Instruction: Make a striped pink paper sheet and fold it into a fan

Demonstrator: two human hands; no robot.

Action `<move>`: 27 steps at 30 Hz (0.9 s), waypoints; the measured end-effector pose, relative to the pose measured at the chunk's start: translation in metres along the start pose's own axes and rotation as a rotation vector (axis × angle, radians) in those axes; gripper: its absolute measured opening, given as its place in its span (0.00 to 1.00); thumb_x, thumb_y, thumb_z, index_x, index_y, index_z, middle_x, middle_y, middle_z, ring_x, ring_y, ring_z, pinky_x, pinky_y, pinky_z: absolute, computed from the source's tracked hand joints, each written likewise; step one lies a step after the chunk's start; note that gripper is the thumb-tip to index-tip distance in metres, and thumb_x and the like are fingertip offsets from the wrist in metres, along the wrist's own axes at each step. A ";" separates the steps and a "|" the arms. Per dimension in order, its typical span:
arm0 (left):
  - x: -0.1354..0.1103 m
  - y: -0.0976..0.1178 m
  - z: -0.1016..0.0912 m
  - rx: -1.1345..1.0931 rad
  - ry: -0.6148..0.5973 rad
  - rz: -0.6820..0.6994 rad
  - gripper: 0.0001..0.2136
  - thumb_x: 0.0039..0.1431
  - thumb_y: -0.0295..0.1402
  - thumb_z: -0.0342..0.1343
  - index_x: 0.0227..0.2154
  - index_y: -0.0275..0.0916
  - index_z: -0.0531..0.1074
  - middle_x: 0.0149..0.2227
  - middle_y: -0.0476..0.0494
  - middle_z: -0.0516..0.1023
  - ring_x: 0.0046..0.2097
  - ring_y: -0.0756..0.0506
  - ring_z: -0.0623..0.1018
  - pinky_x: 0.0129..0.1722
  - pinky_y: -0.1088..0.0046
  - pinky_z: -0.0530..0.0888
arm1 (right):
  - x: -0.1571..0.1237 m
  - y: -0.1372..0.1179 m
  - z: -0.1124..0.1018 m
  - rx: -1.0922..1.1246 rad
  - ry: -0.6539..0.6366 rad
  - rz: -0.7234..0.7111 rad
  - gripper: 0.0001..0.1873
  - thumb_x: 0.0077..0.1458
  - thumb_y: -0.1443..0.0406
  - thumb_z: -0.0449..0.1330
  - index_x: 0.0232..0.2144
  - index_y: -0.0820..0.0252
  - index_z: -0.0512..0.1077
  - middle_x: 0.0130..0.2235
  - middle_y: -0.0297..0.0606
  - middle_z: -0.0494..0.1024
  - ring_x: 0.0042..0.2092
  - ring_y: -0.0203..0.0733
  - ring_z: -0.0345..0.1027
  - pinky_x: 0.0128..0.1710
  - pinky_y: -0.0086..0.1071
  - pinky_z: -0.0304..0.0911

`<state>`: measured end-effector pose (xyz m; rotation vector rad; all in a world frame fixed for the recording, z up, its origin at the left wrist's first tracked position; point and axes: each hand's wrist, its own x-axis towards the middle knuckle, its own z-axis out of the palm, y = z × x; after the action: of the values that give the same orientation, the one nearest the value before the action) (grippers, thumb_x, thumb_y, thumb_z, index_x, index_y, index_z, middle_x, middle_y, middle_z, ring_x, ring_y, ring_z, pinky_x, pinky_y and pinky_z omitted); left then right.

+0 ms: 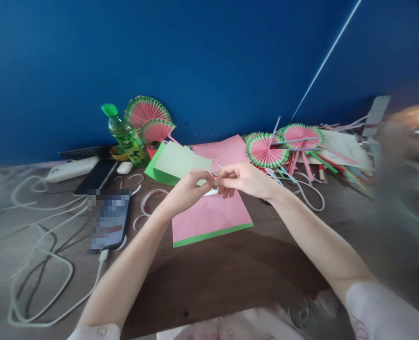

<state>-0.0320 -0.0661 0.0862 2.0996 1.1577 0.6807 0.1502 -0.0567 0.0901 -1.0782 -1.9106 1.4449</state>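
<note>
My left hand (pixel 188 190) and my right hand (pixel 245 180) meet above the pink paper sheet (pixel 209 219), which has a green strip along its near edge. Thumbs and fingers of both hands are pinched together at a small pale piece, too small to make out. Just below the fingertips a bit of white shows over the pink sheet. Behind my left hand lie a pale green sheet (pixel 181 160) and a bright green sheet (pixel 160 175). Another pink sheet (pixel 223 150) lies beyond my hands.
Pleated pink-and-green paper fans (pixel 268 151) lie at the back right among paper strips; more fans (pixel 147 113) stand back left beside a green-capped bottle (pixel 126 134). A phone (pixel 112 219), white cable (pixel 71 271) and tape rings (pixel 153 200) are at left. A blurred person is at far right.
</note>
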 end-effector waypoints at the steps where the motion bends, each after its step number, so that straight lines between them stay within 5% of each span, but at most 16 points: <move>1: 0.000 -0.001 0.000 -0.008 0.004 -0.012 0.09 0.54 0.35 0.46 0.25 0.39 0.69 0.34 0.47 0.73 0.41 0.46 0.71 0.45 0.68 0.64 | 0.000 0.000 -0.001 -0.003 0.006 0.002 0.05 0.52 0.68 0.54 0.29 0.65 0.70 0.28 0.40 0.77 0.28 0.35 0.72 0.29 0.29 0.68; 6: 0.001 -0.011 -0.014 0.023 0.071 -0.149 0.07 0.49 0.34 0.48 0.23 0.38 0.69 0.31 0.47 0.74 0.36 0.47 0.72 0.39 0.70 0.66 | 0.000 0.000 -0.009 -0.020 0.075 -0.001 0.04 0.51 0.67 0.56 0.28 0.64 0.70 0.27 0.39 0.77 0.26 0.35 0.71 0.29 0.30 0.68; 14: -0.013 -0.034 -0.076 0.272 0.195 -0.435 0.07 0.42 0.34 0.49 0.18 0.38 0.70 0.22 0.51 0.71 0.29 0.48 0.68 0.28 0.75 0.62 | -0.004 -0.004 -0.031 -0.040 0.185 0.042 0.05 0.50 0.67 0.58 0.26 0.64 0.70 0.26 0.40 0.77 0.27 0.35 0.71 0.27 0.29 0.66; 17: -0.023 -0.040 -0.093 0.285 0.239 -0.581 0.07 0.43 0.35 0.49 0.20 0.39 0.70 0.15 0.54 0.61 0.22 0.51 0.62 0.22 0.76 0.57 | -0.005 -0.005 -0.035 -0.044 0.198 0.044 0.05 0.49 0.66 0.59 0.25 0.63 0.70 0.26 0.40 0.77 0.27 0.35 0.71 0.27 0.28 0.66; 27: -0.046 -0.052 -0.127 0.440 0.469 -0.796 0.07 0.42 0.33 0.49 0.21 0.37 0.68 0.25 0.49 0.69 0.31 0.48 0.66 0.28 0.76 0.59 | -0.011 -0.006 -0.045 -0.043 0.192 -0.014 0.07 0.49 0.63 0.59 0.27 0.62 0.71 0.27 0.38 0.77 0.28 0.35 0.71 0.29 0.30 0.67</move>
<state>-0.1699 -0.0492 0.1261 1.5806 2.3925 0.5603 0.1900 -0.0418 0.1103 -1.1767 -1.8166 1.2490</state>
